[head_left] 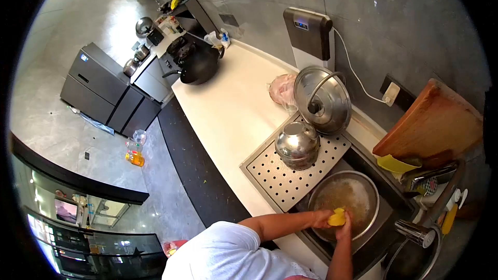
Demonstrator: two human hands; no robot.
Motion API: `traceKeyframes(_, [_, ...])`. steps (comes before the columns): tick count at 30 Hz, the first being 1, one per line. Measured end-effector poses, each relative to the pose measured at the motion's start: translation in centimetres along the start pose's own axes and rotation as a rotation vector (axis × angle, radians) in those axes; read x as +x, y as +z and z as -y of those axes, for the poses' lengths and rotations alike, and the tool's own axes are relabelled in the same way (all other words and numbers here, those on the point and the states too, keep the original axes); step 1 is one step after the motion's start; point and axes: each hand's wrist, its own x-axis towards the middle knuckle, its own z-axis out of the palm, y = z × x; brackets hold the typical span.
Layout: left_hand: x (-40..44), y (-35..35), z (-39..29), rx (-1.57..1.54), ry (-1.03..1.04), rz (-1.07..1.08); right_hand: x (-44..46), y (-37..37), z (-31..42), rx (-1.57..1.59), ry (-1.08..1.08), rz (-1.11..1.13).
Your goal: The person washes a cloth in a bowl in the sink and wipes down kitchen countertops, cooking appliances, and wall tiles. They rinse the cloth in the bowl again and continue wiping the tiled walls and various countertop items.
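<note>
Reading your view as a clock, the pale worktop (228,103) runs from 11 o'clock down towards 5, and a grey refrigerator (98,75) stands between 9 and 10. Your sink (373,236) lies at 4, and a brown board (436,124) stands tilted at 3. A perforated metal panel (264,176) is at 5, and beside it, in the sink, sits a round metal basin (378,205) of cloudy, brownish water. A black wok (199,67) rests at 11, a metal lid (329,109) at 2, and an upturned metal bowl (297,145) on the panel. Over the basin, your left hand (322,219) and right hand (344,226) close on a small yellow piece (337,217), the left from its 9 o'clock, the right from its 5. You cannot tell each finger's placement.
</note>
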Motion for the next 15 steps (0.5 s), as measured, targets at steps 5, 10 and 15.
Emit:
traceKeyframes(5, [-4.5, 3.2, -1.4, -0.215, 0.005, -0.010, -3.7, 4.6, 5.7, 0.476, 0.113, 0.258])
traceKeyframes(10, [-4.3, 1.0, -2.5, -0.020, -0.355, 0.015, -7.3, 7.1, 10.4, -0.526, -0.604, 0.189])
traceKeyframes(15, [-4.5, 1.3, -4.0, -0.064, 0.176, 0.226, -7.5, 6.7, 9.3, -0.636, -1.043, 0.201])
